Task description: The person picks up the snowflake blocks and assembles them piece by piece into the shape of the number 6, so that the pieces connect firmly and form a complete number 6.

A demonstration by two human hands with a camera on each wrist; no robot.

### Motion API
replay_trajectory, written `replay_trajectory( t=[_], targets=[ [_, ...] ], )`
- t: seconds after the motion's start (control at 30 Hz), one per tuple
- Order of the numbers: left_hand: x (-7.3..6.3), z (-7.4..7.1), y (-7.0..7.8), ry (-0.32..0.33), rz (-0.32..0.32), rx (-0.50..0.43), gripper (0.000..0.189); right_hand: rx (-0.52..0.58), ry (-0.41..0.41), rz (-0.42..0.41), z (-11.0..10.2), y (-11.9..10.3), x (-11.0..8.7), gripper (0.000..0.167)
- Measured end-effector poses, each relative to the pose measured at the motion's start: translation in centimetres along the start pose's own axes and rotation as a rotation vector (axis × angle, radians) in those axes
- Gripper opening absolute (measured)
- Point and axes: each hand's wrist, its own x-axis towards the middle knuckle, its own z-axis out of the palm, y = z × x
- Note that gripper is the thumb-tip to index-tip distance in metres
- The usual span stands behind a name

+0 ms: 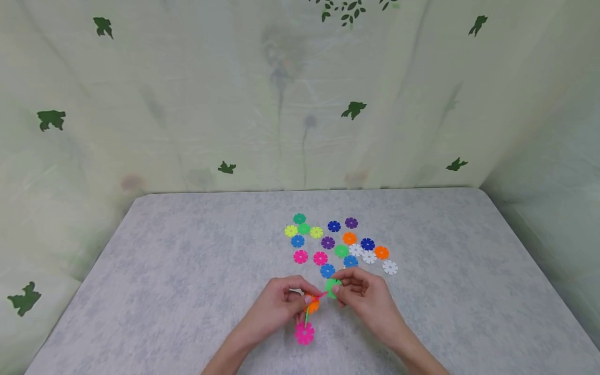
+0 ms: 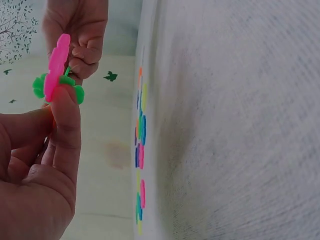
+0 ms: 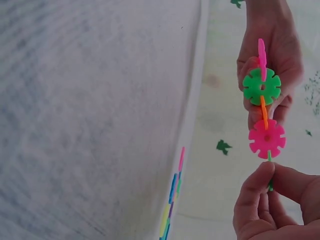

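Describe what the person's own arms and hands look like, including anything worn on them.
Both the left hand and the right hand are bare, with no gloves. In the head view the left forearm and right forearm show no sleeves, watch or bracelet up to the picture's edge. No rings can be made out on the fingers.

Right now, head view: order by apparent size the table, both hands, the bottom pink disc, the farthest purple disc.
1. Table
2. Left hand and right hand: look alike, unranked
3. Bottom pink disc
4. Farthest purple disc
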Motion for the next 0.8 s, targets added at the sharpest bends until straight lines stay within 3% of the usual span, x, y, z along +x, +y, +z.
replay_trajectory(
  t=[0.17, 0.47, 0.8],
  targets=[
    [0.03, -0.12, -0.21, 0.022, 0.016, 0.045, 0.015, -0.045, -0.035, -0.025, 0.01, 0.07, -0.02, 0.017],
    [0.04, -0.16, -0.06, 0.04, 0.029, 0.091, 0.019, -0.023, -0.037, -0.01, 0.11, 0.29, 0.12, 0.017],
    [0.06, -0.08, -0.08, 0.004, 0.038, 0.092, 0.015, -0.024, -0.041, -0.029, 0.26, 0.52, 0.1, 0.02]
  ],
)
